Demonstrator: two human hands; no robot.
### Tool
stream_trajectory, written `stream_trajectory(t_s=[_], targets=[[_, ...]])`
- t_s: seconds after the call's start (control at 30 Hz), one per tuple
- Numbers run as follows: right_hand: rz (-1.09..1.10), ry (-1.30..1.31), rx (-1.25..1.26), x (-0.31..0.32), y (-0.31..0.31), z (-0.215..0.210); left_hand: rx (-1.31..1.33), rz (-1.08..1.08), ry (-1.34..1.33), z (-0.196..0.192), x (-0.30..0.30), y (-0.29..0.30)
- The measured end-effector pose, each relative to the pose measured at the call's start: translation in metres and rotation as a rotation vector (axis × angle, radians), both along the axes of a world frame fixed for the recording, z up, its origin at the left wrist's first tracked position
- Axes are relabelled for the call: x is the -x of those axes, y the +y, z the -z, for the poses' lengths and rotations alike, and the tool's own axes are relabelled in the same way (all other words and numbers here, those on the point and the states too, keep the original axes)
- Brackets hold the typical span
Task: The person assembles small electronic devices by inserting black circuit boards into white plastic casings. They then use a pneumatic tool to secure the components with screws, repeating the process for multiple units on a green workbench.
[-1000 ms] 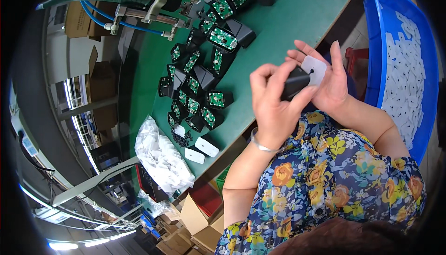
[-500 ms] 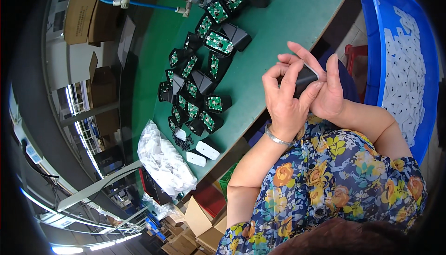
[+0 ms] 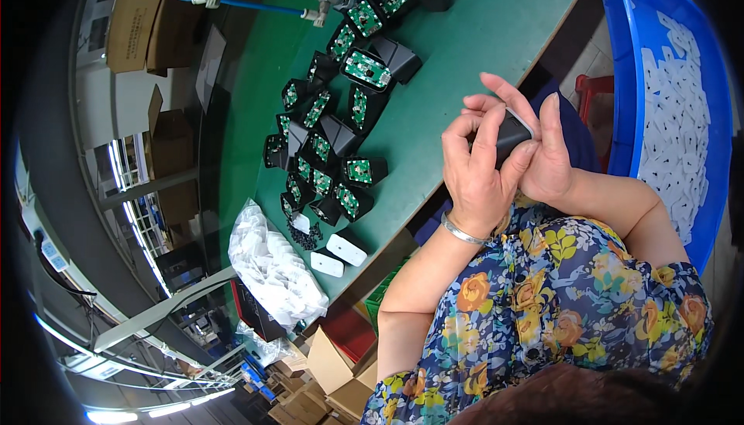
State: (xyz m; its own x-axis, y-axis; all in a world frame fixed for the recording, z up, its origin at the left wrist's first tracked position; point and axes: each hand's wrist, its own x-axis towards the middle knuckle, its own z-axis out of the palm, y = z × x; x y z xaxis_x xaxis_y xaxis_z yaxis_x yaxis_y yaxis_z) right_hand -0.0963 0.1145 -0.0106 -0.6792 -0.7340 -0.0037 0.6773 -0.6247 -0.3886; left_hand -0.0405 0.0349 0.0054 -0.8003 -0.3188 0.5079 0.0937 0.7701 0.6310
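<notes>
At two o'clock, the left hand (image 3: 475,173) is gripping a black box (image 3: 511,134) while the right hand (image 3: 549,164), fingers spread, is cupping its white lid (image 3: 524,119); uneven pressure could be tilting it.

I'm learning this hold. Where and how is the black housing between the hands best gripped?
I'd grip the black housing by its sides, from the left, as the left hand does: its white-rimmed end faces the right hand.
</notes>
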Motion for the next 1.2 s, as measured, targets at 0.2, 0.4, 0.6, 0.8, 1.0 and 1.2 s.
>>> stream_trajectory(t_s=[0.2,0.4,0.6,0.8,1.0,1.2], targets=[[-0.005,0.077,-0.02,0.001,-0.002,-0.005,-0.049,0.0,0.051,0.001,-0.003,0.0],[-0.012,0.068,-0.045,0.001,-0.002,-0.004,-0.069,-0.014,0.053,0.001,-0.003,0.0],[-0.014,0.053,-0.028,0.001,-0.002,-0.007,0.04,-0.008,0.087,-0.003,-0.002,0.0],[-0.005,0.054,-0.031,0.003,0.0,-0.008,0.023,-0.011,0.074,-0.001,0.001,0.0],[0.018,0.091,-0.059,-0.003,0.0,-0.006,0.123,0.059,0.011,-0.006,-0.005,-0.005],[-0.107,0.1,0.047,0.003,0.007,-0.013,0.066,0.188,-0.165,-0.03,-0.012,-0.02]])
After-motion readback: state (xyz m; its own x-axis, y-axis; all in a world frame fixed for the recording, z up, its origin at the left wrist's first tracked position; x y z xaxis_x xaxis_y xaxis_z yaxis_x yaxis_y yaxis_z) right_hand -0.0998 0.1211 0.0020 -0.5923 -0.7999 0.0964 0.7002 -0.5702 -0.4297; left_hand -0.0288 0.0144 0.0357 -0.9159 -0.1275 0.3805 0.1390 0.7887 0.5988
